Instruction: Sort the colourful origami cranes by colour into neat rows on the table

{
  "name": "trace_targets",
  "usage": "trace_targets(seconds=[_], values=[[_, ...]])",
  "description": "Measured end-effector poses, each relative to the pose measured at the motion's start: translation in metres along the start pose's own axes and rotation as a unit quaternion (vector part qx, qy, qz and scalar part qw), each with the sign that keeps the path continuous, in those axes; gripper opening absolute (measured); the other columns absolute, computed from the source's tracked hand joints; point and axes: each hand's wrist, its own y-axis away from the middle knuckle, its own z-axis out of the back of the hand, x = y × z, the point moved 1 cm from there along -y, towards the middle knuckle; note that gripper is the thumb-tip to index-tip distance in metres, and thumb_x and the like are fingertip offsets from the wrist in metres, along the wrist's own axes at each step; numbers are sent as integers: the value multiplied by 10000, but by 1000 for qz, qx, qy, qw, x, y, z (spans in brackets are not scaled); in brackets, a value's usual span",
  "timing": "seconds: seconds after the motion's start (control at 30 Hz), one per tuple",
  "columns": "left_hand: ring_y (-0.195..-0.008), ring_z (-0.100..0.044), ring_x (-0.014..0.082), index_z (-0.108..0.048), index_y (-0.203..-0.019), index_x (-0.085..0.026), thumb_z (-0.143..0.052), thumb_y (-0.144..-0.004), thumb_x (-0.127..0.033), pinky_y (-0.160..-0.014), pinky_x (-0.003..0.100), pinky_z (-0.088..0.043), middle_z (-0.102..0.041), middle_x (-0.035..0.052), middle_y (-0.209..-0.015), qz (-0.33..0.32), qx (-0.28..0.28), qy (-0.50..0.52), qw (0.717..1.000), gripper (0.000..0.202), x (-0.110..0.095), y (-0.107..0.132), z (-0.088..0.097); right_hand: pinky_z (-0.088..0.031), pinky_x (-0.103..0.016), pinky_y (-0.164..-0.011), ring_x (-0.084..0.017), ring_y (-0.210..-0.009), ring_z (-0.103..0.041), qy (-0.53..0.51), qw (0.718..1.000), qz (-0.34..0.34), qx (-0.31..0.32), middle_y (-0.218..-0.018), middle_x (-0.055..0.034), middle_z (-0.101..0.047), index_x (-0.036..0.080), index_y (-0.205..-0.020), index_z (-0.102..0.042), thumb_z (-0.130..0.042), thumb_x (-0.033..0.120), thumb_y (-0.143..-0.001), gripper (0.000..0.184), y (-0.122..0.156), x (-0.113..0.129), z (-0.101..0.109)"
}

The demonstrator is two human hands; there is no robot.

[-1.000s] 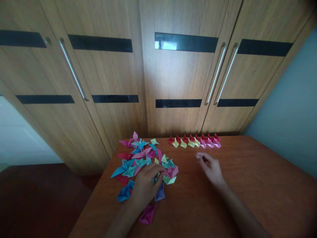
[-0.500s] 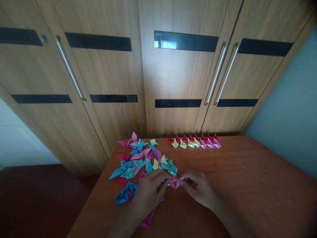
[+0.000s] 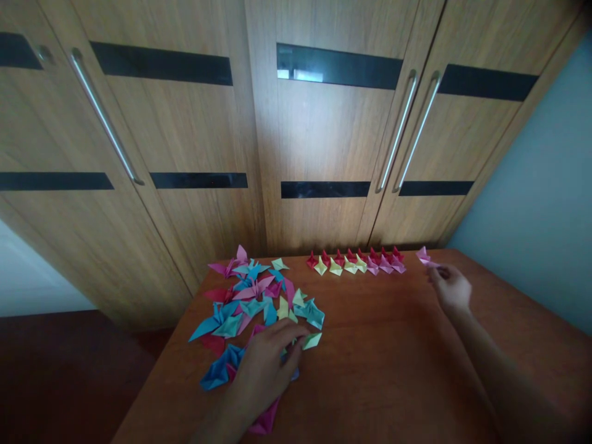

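In the head view, a pink folded paper piece (image 3: 422,255) is pinched between the thumb and fingertips of the right hand (image 3: 451,288), which is stretched out over the far right part of the table (image 3: 407,370). The fingers are closed to a narrow pinch on the piece's near edge. Whether the piece touches the wood cannot be told.

To its left, a short gap apart, a row of folded pieces (image 3: 354,263) is laid along the table's far edge, its long axis running left to right (red ones behind, yellow and pink in front). The held piece lies roughly in line with the row, just off its right end, and the right hand is by far the nearer to that end.

The left hand (image 3: 263,370) is laid palm down on the near side of a loose pile of coloured pieces (image 3: 245,296), with the fingers loosely curled. Its fingertips touch a light green piece (image 3: 312,340) at the pile's right edge; whether that piece is gripped cannot be told. Wardrobe doors (image 3: 324,135) are seen behind the table.
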Motion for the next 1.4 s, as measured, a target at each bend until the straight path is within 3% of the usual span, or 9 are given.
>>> trace_targets(seconds=[0.17,0.43,0.7,1.1,1.4], values=[[-789,-611,140,-644,-975,-227,-444,-900,-187,-730,250,-474,-662,30,-909,6,4,11,1000,217,3,0,0,-460,-346,-680,-307,-868,-645,185,981,-29,53,-926,-137,-704,164,-933,-689,-529,463,-773,375,-19,-42,-4],[-839,-613,154,-644,-972,-231,-452,-900,-189,-765,263,-479,-662,33,-935,6,1,3,1000,209,9,-1,0,-484,-367,-670,-326,-911,-639,284,949,-45,128,-997,-159,-683,192,-1049,-682,-472,495,-803,443,-25,-32,-28],[-865,-625,152,-646,-967,-239,-462,-894,-191,-776,251,-487,-669,22,-944,8,-6,-18,1000,204,8,-1,4,-490,-384,-687,-326,-917,-637,294,946,-40,134,-1001,-172,-678,202,-1097,-668,-464,510,-814,465,-31,-24,-40],[-877,-630,154,-649,-979,-231,-459,-892,-197,-791,256,-490,-673,27,-959,14,-10,-28,999,211,10,-1,7,-477,-358,-677,-318,-903,-641,274,953,-13,130,-993,-150,-690,200,-1083,-679,-472,509,-816,458,-34,-37,-42],[-911,-621,153,-635,-1050,-259,-449,-890,-166,-807,264,-479,-665,13,-995,9,9,-56,998,263,10,0,5,-464,-322,-664,-286,-830,-659,198,979,-18,53,-904,-122,-714,174,-964,-700,-491,442,-799,378,11,-26,-30]])
